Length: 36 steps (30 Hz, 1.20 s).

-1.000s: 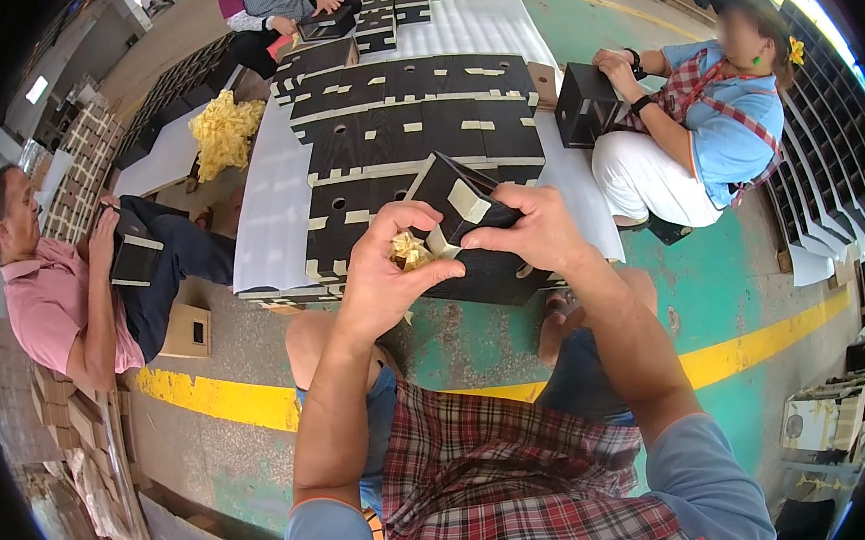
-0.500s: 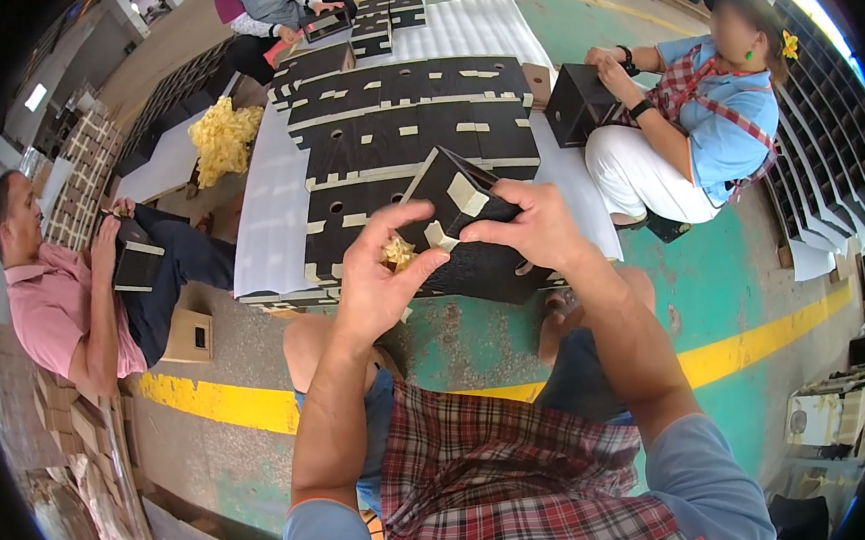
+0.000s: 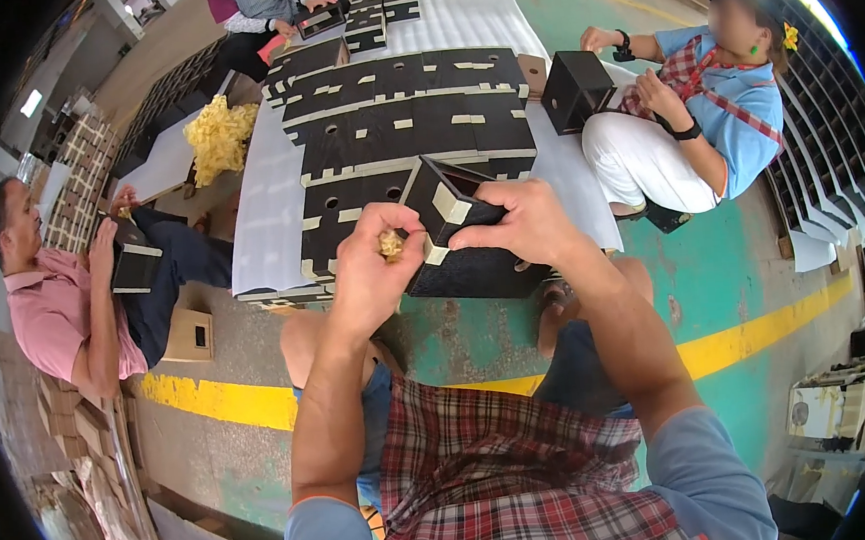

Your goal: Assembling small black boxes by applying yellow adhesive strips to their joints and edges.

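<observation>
- Gripping the black box (image 3: 471, 247) at frame centre, the right hand (image 3: 520, 226) closes over its upper rim, fingers curled across the open top edge.
- Left hand (image 3: 372, 269): closed, thumb and fingertips pinching a small wad of pale yellow tape (image 3: 391, 243) just beside the box's near corner.
- Black box: tilted, open mouth facing upper left, pale tape strips on its corners; it is held above the person's knees and the green floor (image 3: 713, 270).
- Flat black panels (image 3: 403, 132) with pale tabs lie in rows on a white sheet (image 3: 267, 201), upper centre of the frame, just beyond the box.
- Heap of yellow scraps (image 3: 217, 135): upper left, at the sheet's edge.
- Seated person, left of frame: pink shirt, holding a dark box (image 3: 136, 266) on the lap.
- Seated person, upper right: blue top, hands on another black box (image 3: 575, 89).
- Third person, top of frame: hands on a further box (image 3: 320, 19).
- Yellow floor line (image 3: 221, 400) runs across the lower frame.
</observation>
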Each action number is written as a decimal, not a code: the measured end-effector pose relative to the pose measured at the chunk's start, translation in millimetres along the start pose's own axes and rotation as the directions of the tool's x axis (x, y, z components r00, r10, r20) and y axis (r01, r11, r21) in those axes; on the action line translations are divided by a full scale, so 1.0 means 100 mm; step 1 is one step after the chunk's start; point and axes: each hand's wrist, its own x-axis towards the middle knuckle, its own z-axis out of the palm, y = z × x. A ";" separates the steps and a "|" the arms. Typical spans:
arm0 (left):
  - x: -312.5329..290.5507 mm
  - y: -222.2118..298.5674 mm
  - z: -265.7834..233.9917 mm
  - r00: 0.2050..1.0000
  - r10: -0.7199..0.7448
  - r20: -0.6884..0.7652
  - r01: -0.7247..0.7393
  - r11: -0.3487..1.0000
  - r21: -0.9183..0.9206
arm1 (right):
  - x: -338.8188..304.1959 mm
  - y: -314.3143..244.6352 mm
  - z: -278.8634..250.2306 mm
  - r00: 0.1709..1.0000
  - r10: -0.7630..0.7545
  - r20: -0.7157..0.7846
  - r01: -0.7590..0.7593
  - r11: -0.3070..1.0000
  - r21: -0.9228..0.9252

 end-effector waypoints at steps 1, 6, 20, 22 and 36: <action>0.01 0.03 0.02 0.999 -0.051 0.015 0.050 0.997 0.064 | 0.00 0.04 -0.01 1.000 -0.017 0.012 0.018 0.998 -0.067; 0.00 -0.23 -0.23 0.989 0.017 0.148 0.058 0.873 -0.485 | 0.03 -0.01 0.03 0.997 0.077 -0.029 -0.074 0.994 0.080; -0.02 -0.07 -0.01 0.937 0.341 -0.078 -0.327 0.933 0.149 | 0.10 -0.05 0.13 0.985 0.153 -0.085 -0.134 0.972 0.191; -0.13 0.10 0.13 0.890 0.455 0.006 -0.455 0.888 0.063 | 0.14 0.05 0.14 0.975 0.184 -0.122 -0.149 0.957 0.250; -0.06 -0.05 -0.04 0.948 0.192 -0.254 -0.201 0.979 -0.010 | 0.00 -0.09 0.17 0.979 -0.204 -0.027 0.199 0.972 -0.128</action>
